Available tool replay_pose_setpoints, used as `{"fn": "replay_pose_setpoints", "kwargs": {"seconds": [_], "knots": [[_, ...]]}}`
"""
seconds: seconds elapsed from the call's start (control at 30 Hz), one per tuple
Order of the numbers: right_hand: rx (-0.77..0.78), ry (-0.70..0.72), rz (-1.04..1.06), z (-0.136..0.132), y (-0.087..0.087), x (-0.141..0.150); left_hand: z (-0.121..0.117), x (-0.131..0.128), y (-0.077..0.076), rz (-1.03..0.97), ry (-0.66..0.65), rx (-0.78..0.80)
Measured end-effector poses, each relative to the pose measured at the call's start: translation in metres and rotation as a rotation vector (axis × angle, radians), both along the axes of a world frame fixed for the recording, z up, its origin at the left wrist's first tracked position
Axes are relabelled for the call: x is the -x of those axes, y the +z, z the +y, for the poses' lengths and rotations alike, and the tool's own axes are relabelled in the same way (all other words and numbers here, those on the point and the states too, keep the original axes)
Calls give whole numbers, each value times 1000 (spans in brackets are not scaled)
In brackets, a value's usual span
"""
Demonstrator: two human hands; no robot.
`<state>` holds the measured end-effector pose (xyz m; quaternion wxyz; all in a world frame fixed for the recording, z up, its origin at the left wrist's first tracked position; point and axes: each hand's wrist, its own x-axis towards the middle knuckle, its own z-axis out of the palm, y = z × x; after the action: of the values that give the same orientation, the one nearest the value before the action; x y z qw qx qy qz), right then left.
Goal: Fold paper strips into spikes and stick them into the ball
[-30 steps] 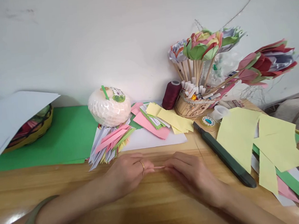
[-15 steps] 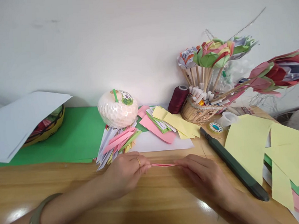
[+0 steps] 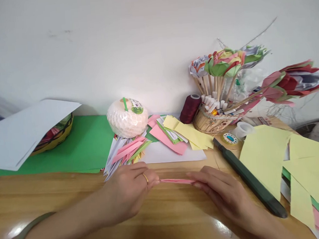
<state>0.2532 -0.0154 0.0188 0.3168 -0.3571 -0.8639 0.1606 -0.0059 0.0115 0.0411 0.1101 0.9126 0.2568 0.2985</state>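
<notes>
A narrow folded strip of pink paper point(image 3: 176, 181) stretches level between my hands, just above the wooden table. My left hand point(image 3: 133, 188), wearing a ring, pinches its left end between thumb and fingers. At the right end, my right hand point(image 3: 221, 189) has its thumb and fingertips closed on the strip. Behind my left hand lies a pile of folded paper strips point(image 3: 127, 152) in pink, white, green and yellow. Flat pink paper pieces point(image 3: 167, 137) and yellow paper pieces point(image 3: 193, 131) lie farther back.
A dark green utility knife point(image 3: 251, 178) lies right of my right hand, beside large yellow sheets point(image 3: 266, 155). Behind stand a maroon thread spool point(image 3: 190, 108), a basket point(image 3: 211, 121) with paper flowers point(image 3: 223, 62), and a wrapped coconut point(image 3: 128, 120). White sheets point(image 3: 31, 124) cover a basket at left.
My hands have drawn apart, so more of the pink strip shows between them. The right hand moved rightward. The camera view has shifted slightly.
</notes>
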Motion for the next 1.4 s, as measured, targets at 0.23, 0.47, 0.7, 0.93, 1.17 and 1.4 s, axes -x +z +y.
{"fn": "replay_pose_setpoints", "kwargs": {"seconds": [0.23, 0.47, 0.7, 0.93, 1.17, 1.4], "knots": [[-103, -147, 59, 5, -5, -20, -2, 42, 12, -63, 312, 148], [-35, -131, 65, 9, -5, -1, 3, 80, -2, -133, 565, 105], [7, -115, 14, 4, -6, -1, 21, 102, -18, -98, 763, 81], [-55, -261, -26, 8, -15, -4, 30, 103, -19, -73, 852, -76], [-313, -349, -428, 26, -15, 7, 24, 65, -9, -82, 526, -302], [-340, -288, -659, 50, -12, 23, 12, 11, -11, 28, 45, -330]]}}
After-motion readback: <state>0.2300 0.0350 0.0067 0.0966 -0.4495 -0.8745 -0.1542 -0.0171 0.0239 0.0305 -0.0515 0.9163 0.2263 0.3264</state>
